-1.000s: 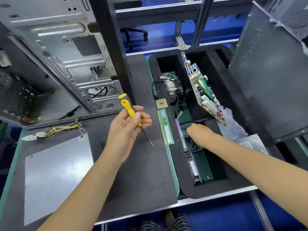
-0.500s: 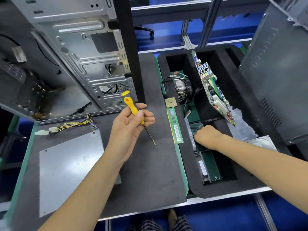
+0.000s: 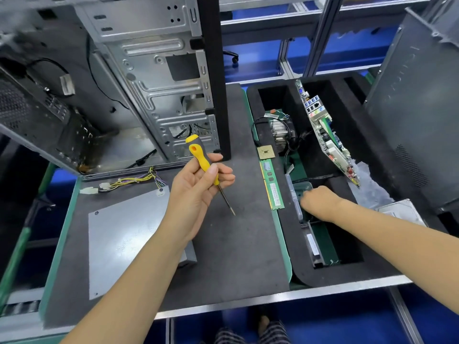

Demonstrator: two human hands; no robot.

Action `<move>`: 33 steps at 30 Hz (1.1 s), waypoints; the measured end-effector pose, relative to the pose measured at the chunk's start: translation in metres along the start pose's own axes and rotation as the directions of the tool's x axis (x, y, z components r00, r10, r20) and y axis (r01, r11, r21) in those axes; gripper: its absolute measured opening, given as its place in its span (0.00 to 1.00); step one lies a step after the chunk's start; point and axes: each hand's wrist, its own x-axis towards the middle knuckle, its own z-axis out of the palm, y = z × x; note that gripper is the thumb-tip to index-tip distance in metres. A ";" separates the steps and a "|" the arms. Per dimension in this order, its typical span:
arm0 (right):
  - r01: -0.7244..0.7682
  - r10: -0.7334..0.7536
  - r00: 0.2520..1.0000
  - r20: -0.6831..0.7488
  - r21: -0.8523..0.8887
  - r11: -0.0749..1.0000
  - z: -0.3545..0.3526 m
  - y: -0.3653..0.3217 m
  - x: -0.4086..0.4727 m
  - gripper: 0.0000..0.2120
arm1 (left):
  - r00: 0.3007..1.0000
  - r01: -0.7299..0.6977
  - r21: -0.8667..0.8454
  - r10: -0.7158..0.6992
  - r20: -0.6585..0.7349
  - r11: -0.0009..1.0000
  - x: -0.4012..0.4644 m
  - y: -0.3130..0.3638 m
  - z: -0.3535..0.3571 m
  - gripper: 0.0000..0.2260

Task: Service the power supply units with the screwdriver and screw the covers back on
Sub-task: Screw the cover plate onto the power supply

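Note:
My left hand [image 3: 196, 189] holds a yellow and grey screwdriver [image 3: 206, 167] above the dark foam mat, its tip pointing down and to the right. A grey power supply unit [image 3: 126, 234] lies flat on the mat at the left, with its yellow cable bundle [image 3: 129, 181] trailing from its far edge. My right hand [image 3: 320, 203] reaches into a compartment of the black foam tray [image 3: 330, 274], fingers curled down over small parts there; what they touch is hidden.
An open computer case [image 3: 154, 78] stands at the back left. A memory stick [image 3: 272, 186] and a processor chip [image 3: 266, 153] lie at the tray's left edge. A cooler [image 3: 282, 135], a motherboard [image 3: 327, 135] and a side panel [image 3: 417, 115] are at the right.
The view has shifted, so everything sits a little further right in the frame. My right hand stays in the tray compartment with small finger movement. My left hand keeps the screwdriver in place.

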 end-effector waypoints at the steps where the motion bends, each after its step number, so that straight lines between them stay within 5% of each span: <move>1: -0.036 0.035 0.999 0.007 0.063 0.997 -0.006 0.001 -0.002 0.14 | 1.000 -0.003 0.002 0.003 0.003 1.000 -0.001 0.001 0.001 0.08; 4: -0.126 0.121 0.992 0.036 0.367 0.922 -0.037 0.010 -0.021 0.06 | 1.000 -0.006 -0.016 0.005 -0.008 1.000 -0.008 0.007 0.004 0.08; 7: -0.101 0.245 0.965 -0.098 0.720 0.686 -0.076 0.017 -0.060 0.07 | 0.996 0.049 -0.068 -0.054 -0.073 0.996 -0.020 0.018 0.004 0.05; 9: 0.088 0.321 0.913 -0.253 0.888 0.451 -0.115 0.002 -0.085 0.08 | 0.987 0.127 -0.057 -0.132 -0.092 0.990 -0.031 0.025 0.002 0.01; 11: 0.318 0.305 0.855 -0.420 0.888 0.332 -0.166 -0.026 -0.100 0.05 | 0.977 0.201 0.068 -0.195 -0.082 0.977 -0.043 0.032 -0.003 0.06; 15: 0.497 0.250 0.736 -0.629 0.753 0.430 -0.247 -0.078 -0.096 0.02 | 0.965 0.262 0.135 -0.260 -0.032 0.956 -0.064 0.050 -0.023 0.10; 20: 0.540 0.302 0.629 -0.717 0.682 0.494 -0.281 -0.117 -0.086 0.05 | 0.963 0.256 -0.198 -0.268 -0.036 0.946 -0.086 0.071 -0.058 0.09; 26: 0.567 0.345 0.514 -0.785 0.613 0.549 -0.296 -0.157 -0.073 0.05 | 0.940 0.250 -0.546 -0.335 -0.061 0.800 -0.103 0.075 -0.084 0.05; 30: 0.550 0.335 0.550 -0.765 0.634 0.544 -0.299 -0.170 -0.064 0.06 | 0.934 0.150 -0.514 -0.291 -0.206 0.844 -0.107 0.074 -0.091 0.08; 33: 0.473 0.341 0.681 -0.648 0.744 0.472 -0.293 -0.176 -0.058 0.15 | 0.892 -0.033 -0.514 -0.207 -0.403 0.857 -0.100 0.076 -0.094 0.07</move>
